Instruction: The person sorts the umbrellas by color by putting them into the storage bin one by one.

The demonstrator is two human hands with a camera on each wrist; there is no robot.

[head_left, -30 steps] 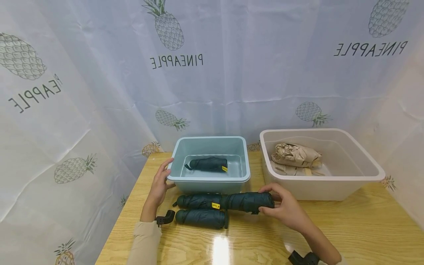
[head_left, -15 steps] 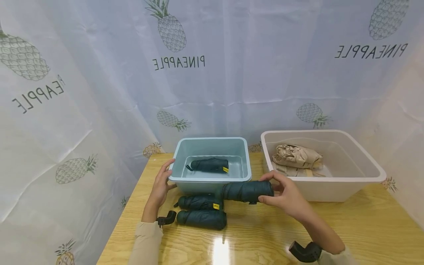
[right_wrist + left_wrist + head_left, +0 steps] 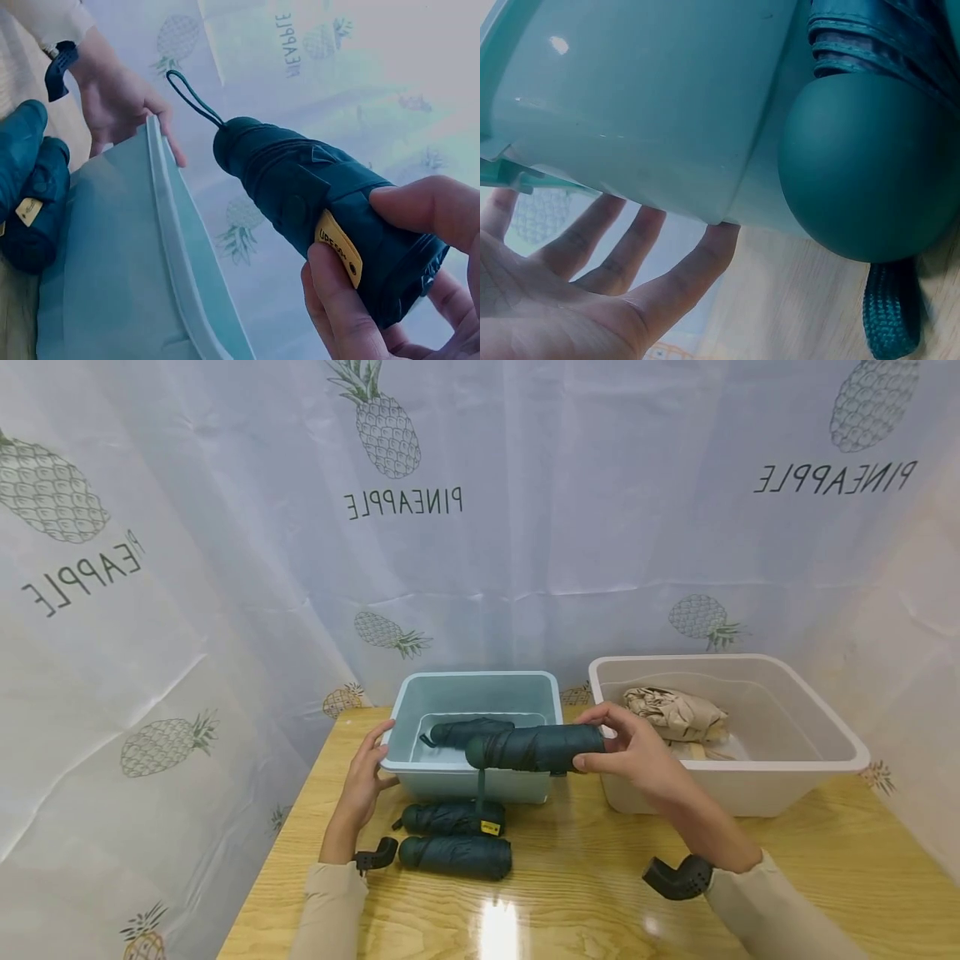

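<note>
My right hand [image 3: 633,752] grips a dark green folded umbrella [image 3: 536,748] by one end, holding it raised over the front rim of the light blue bin [image 3: 472,781]. Its wrist loop hangs down from the far end. In the right wrist view, fingers and thumb close round the fabric beside a yellow tag [image 3: 339,247]. My left hand [image 3: 365,777] rests its fingers against the bin's left side. Another folded umbrella [image 3: 453,732] lies inside the bin. Two more umbrellas, a rear one [image 3: 442,819] and a front one [image 3: 455,857], lie on the table before it.
A larger white bin [image 3: 720,789] stands to the right of the blue one, holding crumpled beige fabric bundles [image 3: 686,714]. The wooden table [image 3: 600,893] reaches back to a pineapple-print curtain [image 3: 525,568], which also hangs along the left side.
My right hand has lifted the umbrella from beside the others on the table, up and slightly left to the blue bin's rim. The left hand stays at the bin's side.
</note>
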